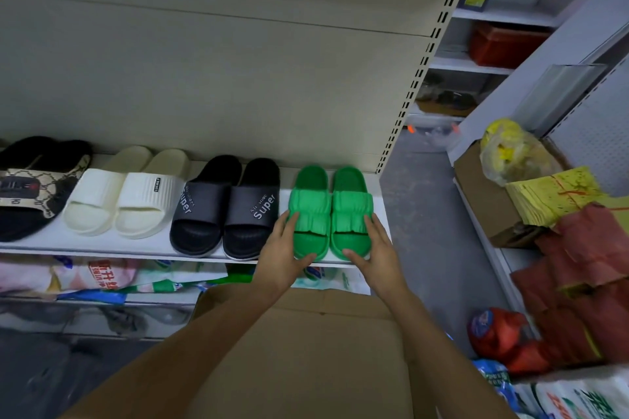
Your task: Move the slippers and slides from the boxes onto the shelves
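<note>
Green foam slides (329,211) are the newest pair in a row on a white shelf (143,245), set at its right end beside three pairs already lined up: from the left, patterned black slippers (30,194), cream slides (126,197) and black slides (226,207) printed "Super". All four pairs sit toes toward the shelf's front edge, side by side with small gaps.

The step in hand appears to be squaring up the green pair. Done well, it means nudging both slides evenly from the outer sides so they stay touching each other, sit parallel to the black pair, and rest fully on the shelf, since their toes lie right at the front lip and the right slide is near the shelf's end.

The left hand (284,248) lies against the outer left side of the left green slide, fingers straight and relaxed, thumb by the toe. The right hand (372,248) mirrors it on the outer right side of the right slide, fingers likewise extended. Neither hand curls round the slides; they bracket the pair.

Below the forearms stands a brown cardboard box (306,350), its contents not visible.
</note>
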